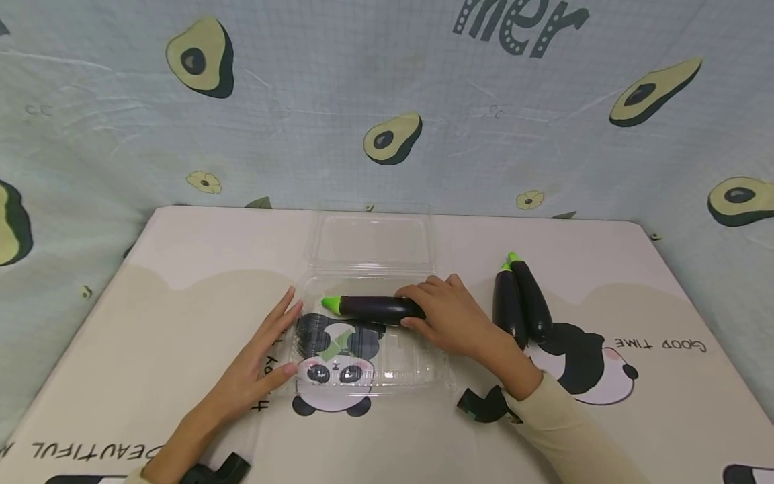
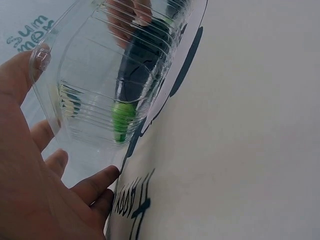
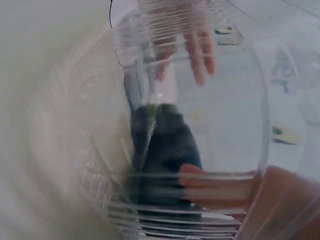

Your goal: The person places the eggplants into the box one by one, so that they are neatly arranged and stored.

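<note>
A dark purple eggplant (image 1: 375, 308) with a bright green tip lies sideways in a clear plastic clamshell container (image 1: 411, 366), tip to the left. Its right end is between the thumb and fingers of my right hand (image 1: 450, 319), which reaches in over the container's right side. At the container's left side is my left hand (image 1: 256, 370), fingers extended. In the left wrist view, the left thumb (image 2: 20, 75) touches the clear rim. Through the plastic in the right wrist view, the eggplant (image 3: 170, 150) looks blurred.
Two more eggplants (image 1: 532, 302) lie side by side to the right of the container, beyond my right forearm. The container's clear lid (image 1: 375, 235) is folded back toward the far table edge. A printed cloth (image 1: 290, 148) hangs behind the table (image 1: 199, 323), which has panda drawings on it.
</note>
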The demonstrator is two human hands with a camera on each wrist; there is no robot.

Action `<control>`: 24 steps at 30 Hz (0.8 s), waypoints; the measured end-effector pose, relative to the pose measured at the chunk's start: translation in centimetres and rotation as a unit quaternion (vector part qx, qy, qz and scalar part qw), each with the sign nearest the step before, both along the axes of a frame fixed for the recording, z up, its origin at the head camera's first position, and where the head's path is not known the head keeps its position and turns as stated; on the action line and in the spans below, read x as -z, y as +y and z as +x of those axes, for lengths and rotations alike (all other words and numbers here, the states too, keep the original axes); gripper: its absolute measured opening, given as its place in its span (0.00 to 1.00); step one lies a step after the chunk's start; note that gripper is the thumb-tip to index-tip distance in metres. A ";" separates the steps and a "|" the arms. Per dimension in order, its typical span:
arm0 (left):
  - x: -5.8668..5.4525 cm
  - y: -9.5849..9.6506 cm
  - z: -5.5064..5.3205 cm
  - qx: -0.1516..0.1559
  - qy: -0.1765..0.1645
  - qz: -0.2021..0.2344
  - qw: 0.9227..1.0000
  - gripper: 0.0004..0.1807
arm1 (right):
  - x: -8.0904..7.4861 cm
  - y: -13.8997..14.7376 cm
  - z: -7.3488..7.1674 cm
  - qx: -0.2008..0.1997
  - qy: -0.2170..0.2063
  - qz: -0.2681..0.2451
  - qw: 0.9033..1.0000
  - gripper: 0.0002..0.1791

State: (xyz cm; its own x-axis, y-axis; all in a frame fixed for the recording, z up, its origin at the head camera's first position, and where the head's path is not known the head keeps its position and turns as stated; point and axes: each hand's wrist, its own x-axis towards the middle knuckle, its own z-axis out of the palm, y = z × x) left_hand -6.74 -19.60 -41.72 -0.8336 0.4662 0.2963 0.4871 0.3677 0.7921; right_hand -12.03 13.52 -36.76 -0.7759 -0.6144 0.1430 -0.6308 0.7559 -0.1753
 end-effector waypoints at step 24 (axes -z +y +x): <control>-0.1 0.0 0.0 -0.002 -0.001 0.003 1.000 0.42 | 0.2 -0.7 0.1 0.034 0.040 -0.056 0.997 0.16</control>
